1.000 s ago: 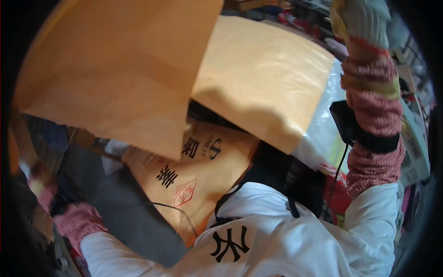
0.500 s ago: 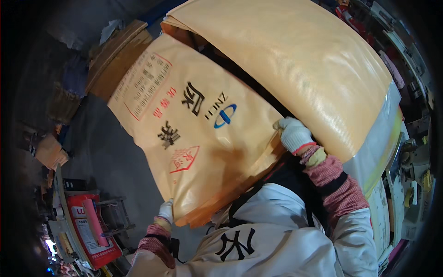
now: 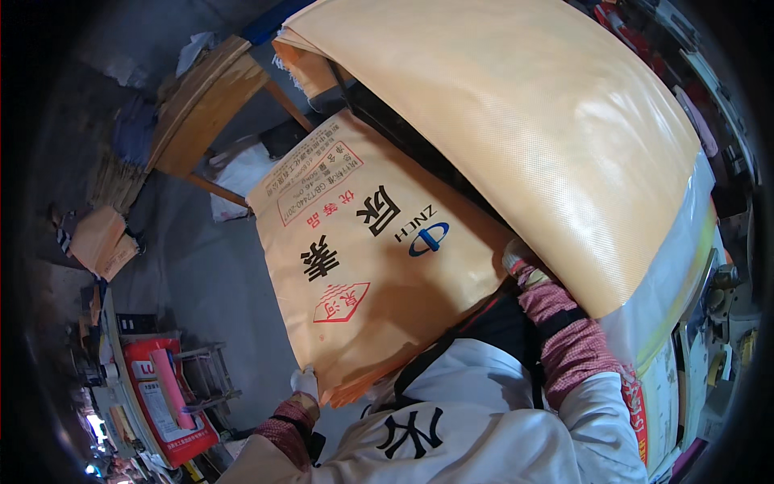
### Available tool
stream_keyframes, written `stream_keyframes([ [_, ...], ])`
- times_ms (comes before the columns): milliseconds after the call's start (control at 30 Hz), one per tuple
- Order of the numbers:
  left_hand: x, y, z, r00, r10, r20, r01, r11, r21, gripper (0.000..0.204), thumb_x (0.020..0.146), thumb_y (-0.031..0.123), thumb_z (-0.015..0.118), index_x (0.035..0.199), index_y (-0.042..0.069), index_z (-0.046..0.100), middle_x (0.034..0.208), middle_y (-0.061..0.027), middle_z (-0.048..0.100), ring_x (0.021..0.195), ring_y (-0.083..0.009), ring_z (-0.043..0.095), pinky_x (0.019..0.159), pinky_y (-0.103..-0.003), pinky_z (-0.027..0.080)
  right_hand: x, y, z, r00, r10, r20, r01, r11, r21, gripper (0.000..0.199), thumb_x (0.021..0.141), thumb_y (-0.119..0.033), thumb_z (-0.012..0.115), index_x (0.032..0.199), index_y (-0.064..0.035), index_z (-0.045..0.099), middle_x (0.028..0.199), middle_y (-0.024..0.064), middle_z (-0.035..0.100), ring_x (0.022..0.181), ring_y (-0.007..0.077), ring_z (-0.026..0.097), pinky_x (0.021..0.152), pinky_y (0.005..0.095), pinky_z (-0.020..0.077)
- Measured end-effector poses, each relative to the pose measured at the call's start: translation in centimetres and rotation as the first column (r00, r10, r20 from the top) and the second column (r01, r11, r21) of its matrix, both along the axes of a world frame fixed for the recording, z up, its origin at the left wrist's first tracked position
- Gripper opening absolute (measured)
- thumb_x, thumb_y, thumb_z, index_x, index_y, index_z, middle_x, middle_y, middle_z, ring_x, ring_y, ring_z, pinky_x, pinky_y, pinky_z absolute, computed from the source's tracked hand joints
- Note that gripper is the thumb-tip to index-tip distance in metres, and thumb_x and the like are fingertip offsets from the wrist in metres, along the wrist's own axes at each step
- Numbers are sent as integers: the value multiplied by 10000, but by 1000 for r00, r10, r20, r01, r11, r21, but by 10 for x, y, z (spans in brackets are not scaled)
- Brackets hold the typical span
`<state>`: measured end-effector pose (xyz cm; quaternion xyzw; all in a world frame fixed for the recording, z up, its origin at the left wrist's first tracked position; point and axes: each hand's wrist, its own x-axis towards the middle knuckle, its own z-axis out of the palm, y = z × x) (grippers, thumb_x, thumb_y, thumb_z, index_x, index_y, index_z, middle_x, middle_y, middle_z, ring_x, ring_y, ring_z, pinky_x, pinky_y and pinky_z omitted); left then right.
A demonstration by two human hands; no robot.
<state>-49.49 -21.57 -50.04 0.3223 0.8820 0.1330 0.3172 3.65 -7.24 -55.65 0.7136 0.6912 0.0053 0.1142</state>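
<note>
A printed, peach-coloured woven sack [image 3: 355,355] lies spread out in front of me, with black, red and blue marks on its face. Its near edge looks layered, as if several sacks lie together there. My left hand [image 3: 305,382], in a white glove, is closed on the sack's near left corner. At the near right corner is my right hand [image 3: 513,256], also gloved; its fingers are closed at the sack's edge and partly hidden. Right beside that hand rises a big curved pile of plain peach woven sacks [image 3: 516,121].
A wooden stool or bench [image 3: 205,105] stands beyond the sack at the far left, a white bag [image 3: 242,165] by its legs. To the near left are a red sack [image 3: 165,403] and a metal rack [image 3: 211,375]. Clear plastic sheeting [image 3: 657,302] hangs under the pile.
The printed sack has come down and shifted right, and now lies flatter. Both hands have lowered with it, the right one closer under the pile's edge. The stool's legs and white bag have come into view.
</note>
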Motion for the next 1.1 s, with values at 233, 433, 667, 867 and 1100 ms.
stream_keyframes([
  [233,-65,-31,-79,817,-529,-228,444,830,-337,340,796,253,516,952,-34,609,917,-266,599,910,-405,573,799,-420,455,-26,15,7,958,100,269,-150,974,172,341,794,-220,511,996,35,613,976,246,602,853,380,587,769,456,474],
  [433,-22,31,-17,-404,-750,523,597,-650,-470,273,754,283,578,910,76,664,881,-188,633,900,-323,601,782,-380,472,-4,-41,0,835,27,550,-203,944,262,327,811,-184,493,1002,53,612,980,254,600,839,395,588,759,477,479],
  [667,-25,160,17,160,-947,279,837,-19,-547,240,748,256,598,880,67,668,879,-159,642,869,-286,615,745,-341,483,-55,-125,225,511,152,-846,-235,971,33,231,776,-201,529,988,-123,575,878,102,607,817,298,596,671,395,472],
  [867,319,239,251,76,-977,200,889,157,430,192,795,50,576,975,-17,577,807,-17,591,723,-58,508,637,-217,439,60,-161,297,740,306,-599,162,783,600,256,758,-211,592,941,-33,585,991,156,586,870,301,576,799,349,450],
  [1100,610,175,318,-628,-750,-209,631,-648,426,354,779,171,582,1078,-15,547,924,-154,609,898,-213,600,796,-291,457,40,-186,271,839,-144,-524,382,842,381,295,653,-173,593,935,-89,610,1025,157,567,1021,334,505,944,436,330],
])
